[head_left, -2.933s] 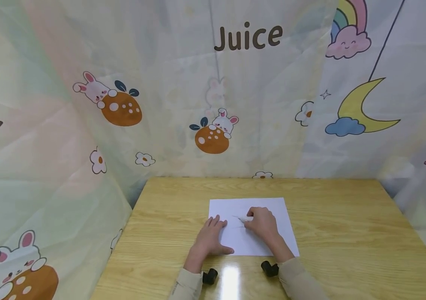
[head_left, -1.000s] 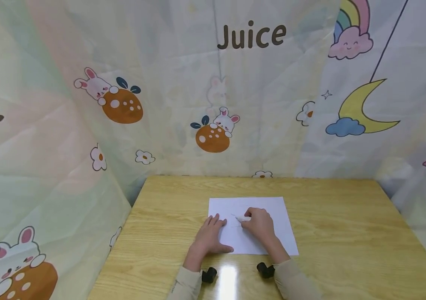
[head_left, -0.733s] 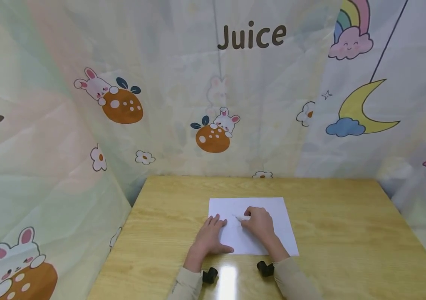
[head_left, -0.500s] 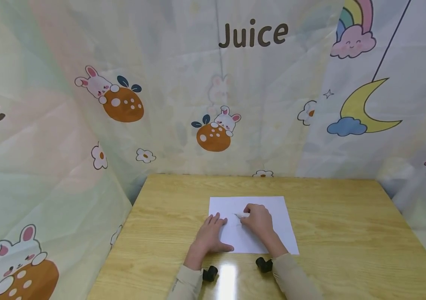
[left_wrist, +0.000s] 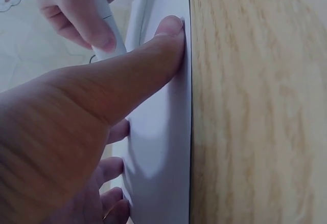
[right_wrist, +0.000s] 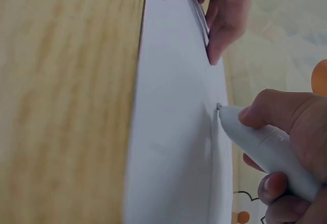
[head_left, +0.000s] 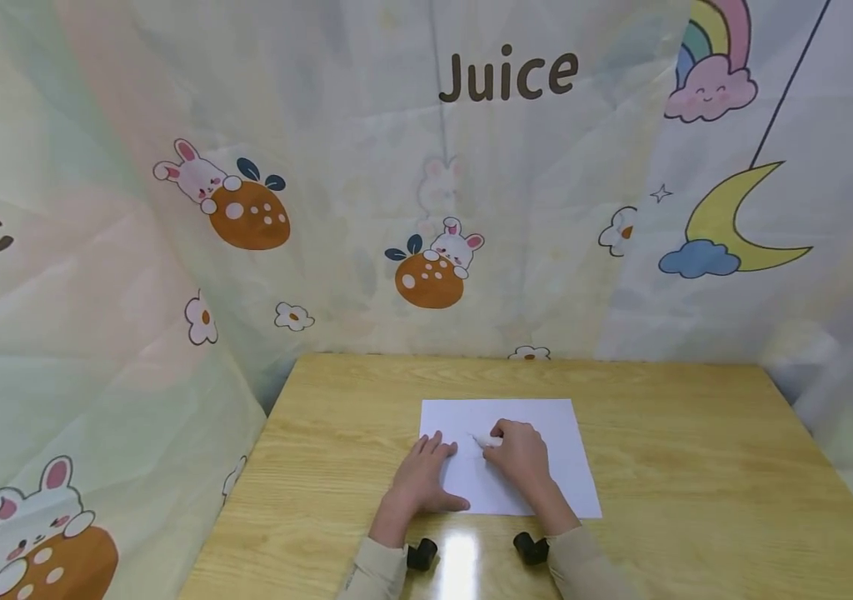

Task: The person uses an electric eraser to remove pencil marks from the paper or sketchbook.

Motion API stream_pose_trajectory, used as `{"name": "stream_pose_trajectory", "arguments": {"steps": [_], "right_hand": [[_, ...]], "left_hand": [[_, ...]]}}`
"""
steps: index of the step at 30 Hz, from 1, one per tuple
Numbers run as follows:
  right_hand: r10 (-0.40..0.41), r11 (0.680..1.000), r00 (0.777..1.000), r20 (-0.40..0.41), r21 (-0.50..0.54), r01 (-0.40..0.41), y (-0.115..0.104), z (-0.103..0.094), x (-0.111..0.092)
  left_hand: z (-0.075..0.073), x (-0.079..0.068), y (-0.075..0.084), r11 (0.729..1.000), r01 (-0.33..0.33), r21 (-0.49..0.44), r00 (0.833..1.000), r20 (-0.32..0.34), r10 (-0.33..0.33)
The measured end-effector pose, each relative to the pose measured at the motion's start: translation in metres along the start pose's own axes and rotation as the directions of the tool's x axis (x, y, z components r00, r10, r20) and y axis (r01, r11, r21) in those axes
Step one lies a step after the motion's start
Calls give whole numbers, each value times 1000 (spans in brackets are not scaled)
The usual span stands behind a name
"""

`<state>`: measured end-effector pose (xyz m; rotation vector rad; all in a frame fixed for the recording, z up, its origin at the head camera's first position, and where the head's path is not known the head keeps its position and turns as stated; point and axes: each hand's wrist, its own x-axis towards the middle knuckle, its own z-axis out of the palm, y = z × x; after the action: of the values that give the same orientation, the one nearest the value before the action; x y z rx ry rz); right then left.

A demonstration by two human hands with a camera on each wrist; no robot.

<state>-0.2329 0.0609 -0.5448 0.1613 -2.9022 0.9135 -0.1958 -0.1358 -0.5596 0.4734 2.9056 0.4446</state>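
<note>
A white sheet of paper (head_left: 509,496) lies on the wooden table, with faint thin lines near its middle. My left hand (head_left: 422,479) rests flat across its left edge, fingers spread and thumb along the near side. In my right hand (head_left: 524,454) a thick white pen-shaped tool (right_wrist: 268,150) is pinched between thumb and fingers. Its small dark tip meets the paper in the right wrist view, beside a thin line running along the sheet. The left wrist view shows the left thumb (left_wrist: 148,55) pressing near the paper's edge, partly covering the tool.
Two black wrist-camera mounts (head_left: 422,554) show at the cuffs. The wooden table (head_left: 696,467) extends on both sides of the sheet. Behind and beside it hang fabric walls (head_left: 351,167) printed with rabbits, a moon and the word Juice.
Compared with the earliest frame, my right hand and the white tool have shifted slightly left over the paper. The left hand stays where it was. The head view has tilted a little.
</note>
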Motion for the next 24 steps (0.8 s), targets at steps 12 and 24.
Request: {"name": "stream_pose_trajectory", "arguments": {"steps": [12, 24], "right_hand": [[-14, 1000, 1000, -20, 8, 14, -6, 2, 0], [10, 1000, 999, -36, 22, -10, -4, 6, -8]], "left_hand": [[-4, 1, 1, 1000, 10, 22, 1000, -9, -10], [-1, -3, 2, 1000, -8, 25, 1000, 2, 8]]}}
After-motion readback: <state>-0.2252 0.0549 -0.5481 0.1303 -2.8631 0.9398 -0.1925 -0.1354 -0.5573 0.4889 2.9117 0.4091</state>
